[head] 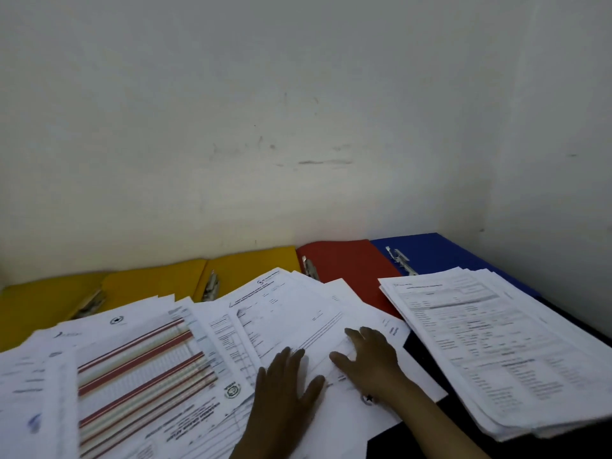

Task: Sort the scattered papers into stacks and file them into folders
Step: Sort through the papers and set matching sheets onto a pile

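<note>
Scattered printed papers cover the left and middle of the dark table, one with red and beige stripes on top. A tidier stack of papers lies at the right. My left hand rests flat, fingers straight, on the white sheets in the middle. My right hand lies beside it with fingers spread on a form sheet. Open folders line the wall: two yellow folders, a red folder and a blue folder, each with a metal clip.
A white wall stands right behind the folders, and a side wall closes the corner at the right. A strip of the dark table shows between the middle papers and the right stack.
</note>
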